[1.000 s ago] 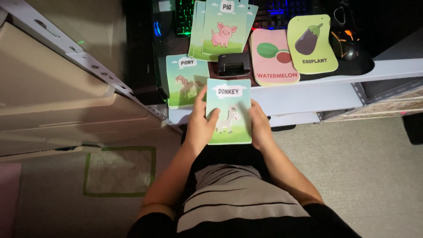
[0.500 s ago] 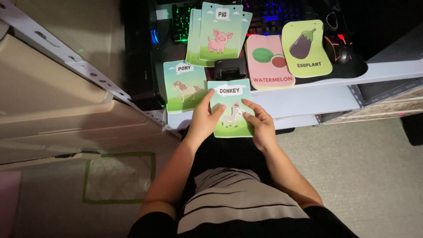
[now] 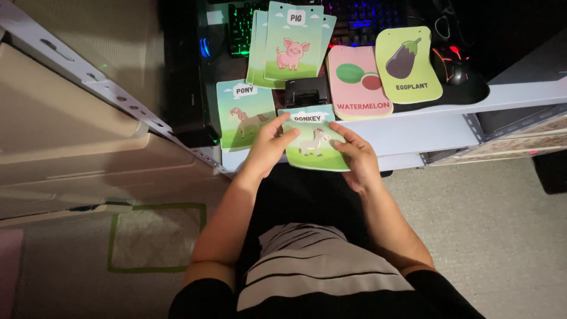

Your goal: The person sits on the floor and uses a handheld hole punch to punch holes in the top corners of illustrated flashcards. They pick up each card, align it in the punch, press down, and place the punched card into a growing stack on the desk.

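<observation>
Horse card flat on desk just left of the hands. Beyond them: small black box, pig card stack, pink melon card, green eggplant card. Lit keyboard & mouse further back.

A green picture card showing a donkey is being held at the centre of the frame, above the front edge of a pale desk shelf. Its left edge is being gripped by the left hand, with the thumb lying across the card face. Its right edge is being gripped by the right hand. Just to the upper left, a pony card is lying on the shelf. A small black box is resting directly above the held card. A stack topped by a pig card is lying at upper centre, against a backlit keyboard. A pink watermelon card and a green eggplant card are lying at upper right, beside a computer mouse.
</observation>
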